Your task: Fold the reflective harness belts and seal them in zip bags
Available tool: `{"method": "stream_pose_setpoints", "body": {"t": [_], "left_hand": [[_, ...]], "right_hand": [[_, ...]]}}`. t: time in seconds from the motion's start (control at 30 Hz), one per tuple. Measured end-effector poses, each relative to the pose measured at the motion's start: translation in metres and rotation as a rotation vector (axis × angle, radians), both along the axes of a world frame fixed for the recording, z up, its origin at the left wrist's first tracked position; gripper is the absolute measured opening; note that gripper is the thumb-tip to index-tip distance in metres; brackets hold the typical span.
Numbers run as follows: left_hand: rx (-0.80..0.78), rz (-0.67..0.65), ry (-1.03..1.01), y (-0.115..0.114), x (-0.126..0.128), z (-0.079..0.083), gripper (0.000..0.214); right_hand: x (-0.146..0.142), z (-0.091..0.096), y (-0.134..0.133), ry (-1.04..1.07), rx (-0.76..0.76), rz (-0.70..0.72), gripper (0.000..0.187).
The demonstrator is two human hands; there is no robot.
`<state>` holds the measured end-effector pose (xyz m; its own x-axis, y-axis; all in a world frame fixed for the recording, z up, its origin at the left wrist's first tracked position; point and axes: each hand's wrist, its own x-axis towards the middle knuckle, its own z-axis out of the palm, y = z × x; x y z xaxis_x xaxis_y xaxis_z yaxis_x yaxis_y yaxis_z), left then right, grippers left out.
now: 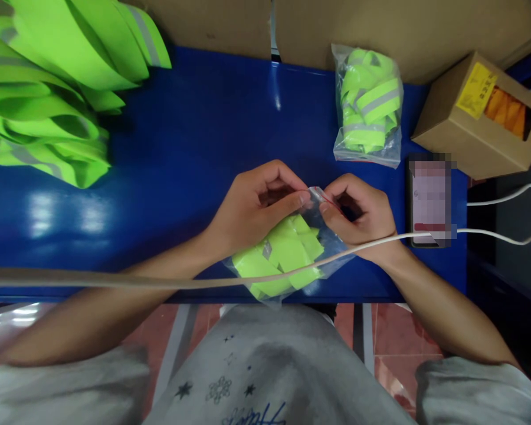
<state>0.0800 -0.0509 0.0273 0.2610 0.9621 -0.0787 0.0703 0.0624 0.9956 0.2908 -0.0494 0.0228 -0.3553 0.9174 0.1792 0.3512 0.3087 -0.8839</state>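
A clear zip bag (336,251) with a red seal line lies near the table's front edge. Inside it are folded neon-yellow reflective strips (283,251) with grey bands. My left hand (269,198) pinches the bag's top edge between thumb and fingers. Close beside it, my right hand (358,212) pinches the same edge a little further right. Both hands are closed on the seal, and the bag's lower part rests on the table beneath them. A white cable crosses in front of the bag and my right wrist.
A filled bag of neon strips (371,103) lies at the back right. Beside it stand a cardboard box (464,133) with orange contents and a phone (431,200). Loose neon strips (48,100) pile up at the left. The white cable (159,280) spans the blue table (194,130).
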Motion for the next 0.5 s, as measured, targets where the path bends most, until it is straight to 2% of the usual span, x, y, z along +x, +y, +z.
{"method": "stream_pose_setpoints", "body": {"t": [0.33,0.5], "left_hand": [[0.028,-0.1,0.057,-0.0018,0.0018,0.0036,0.015],[-0.05,-0.185,-0.031,0.0005,0.0017,-0.0043,0.026]], "right_hand": [[-0.0013,-0.0022,-0.001,0.029,-0.053,-0.019,0.01],[-0.0033,0.0001,-0.0005,0.062,-0.021,-0.066,0.017]]}}
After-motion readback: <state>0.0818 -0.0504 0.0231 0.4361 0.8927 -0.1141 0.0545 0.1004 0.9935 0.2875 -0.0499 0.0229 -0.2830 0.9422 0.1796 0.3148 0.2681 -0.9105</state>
